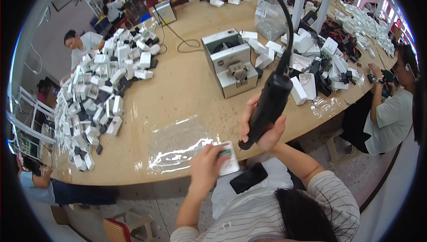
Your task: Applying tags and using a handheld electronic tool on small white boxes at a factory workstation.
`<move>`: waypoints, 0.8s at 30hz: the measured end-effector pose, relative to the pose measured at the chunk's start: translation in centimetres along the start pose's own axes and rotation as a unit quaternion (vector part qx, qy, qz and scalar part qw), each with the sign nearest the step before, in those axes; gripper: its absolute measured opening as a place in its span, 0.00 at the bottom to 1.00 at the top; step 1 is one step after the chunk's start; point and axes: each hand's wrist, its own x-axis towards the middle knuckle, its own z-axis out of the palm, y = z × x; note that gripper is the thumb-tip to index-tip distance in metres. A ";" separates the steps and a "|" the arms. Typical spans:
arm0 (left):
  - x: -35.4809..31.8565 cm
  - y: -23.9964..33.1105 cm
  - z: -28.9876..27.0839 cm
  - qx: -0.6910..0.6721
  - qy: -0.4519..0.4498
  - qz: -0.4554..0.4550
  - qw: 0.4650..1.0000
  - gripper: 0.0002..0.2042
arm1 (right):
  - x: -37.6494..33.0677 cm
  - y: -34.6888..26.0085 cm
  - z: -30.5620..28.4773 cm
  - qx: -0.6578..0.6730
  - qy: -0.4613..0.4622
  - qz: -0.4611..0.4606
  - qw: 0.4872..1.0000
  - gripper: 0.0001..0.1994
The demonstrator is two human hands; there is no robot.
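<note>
My right hand (269, 134) is wrapped around a black electric screwdriver (272, 97), held tilted over the table's near edge with its tip pointing down to the left. A cord runs up from its top end. At the table edge my left hand (204, 167) grips a white plastic housing (230, 164) by its left side. Inside the housing, partly covered by my fingers, is a small green circuit board (224, 153). The screwdriver tip is to the right of the housing, apart from it.
A metal box-shaped machine (230, 64) stands mid-table. White housings are heaped at left (100, 86) and right (307, 88). A clear plastic sheet (178, 142) is on the tabletop (178, 86). A black phone (249, 178) lies on my lap. Other people sit around the table.
</note>
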 end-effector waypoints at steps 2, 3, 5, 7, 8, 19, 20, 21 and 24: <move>0.2 -2.4 -3.0 -0.014 0.025 -0.046 0.999 0.11 | 0.3 -0.2 -1.7 -0.029 0.029 0.028 0.999 0.45; 0.4 -3.9 -5.2 0.002 0.049 -0.072 0.996 0.11 | 0.5 -0.5 -2.1 -0.052 0.057 0.068 0.995 0.43; 1.7 -7.0 -10.2 0.153 0.094 -0.125 0.976 0.12 | 0.6 -0.7 -2.4 -0.130 0.070 0.093 0.985 0.37; 2.8 -11.4 -13.9 0.263 0.131 -0.180 0.939 0.14 | 0.3 0.5 -3.5 -0.119 0.047 0.119 0.985 0.27; 3.1 -12.9 -14.6 0.268 0.138 -0.178 0.937 0.14 | 0.2 0.8 -3.7 -0.115 0.042 0.114 0.986 0.27; 23.8 -9.1 2.3 -0.108 0.021 0.098 0.989 0.38 | 7.7 4.8 -12.9 -0.364 0.243 -0.072 0.896 0.27; 26.0 -9.7 3.1 -0.213 0.036 0.057 0.975 0.40 | 8.2 5.2 -11.8 -0.360 0.234 -0.072 0.900 0.27; 27.3 -9.7 3.9 -0.318 0.043 0.020 0.947 0.42 | 8.4 5.5 -11.0 -0.333 0.235 -0.018 0.913 0.28; 28.7 -6.6 4.7 -0.291 0.025 0.145 0.945 0.48 | 8.0 5.7 -12.1 -0.329 0.221 0.023 0.918 0.30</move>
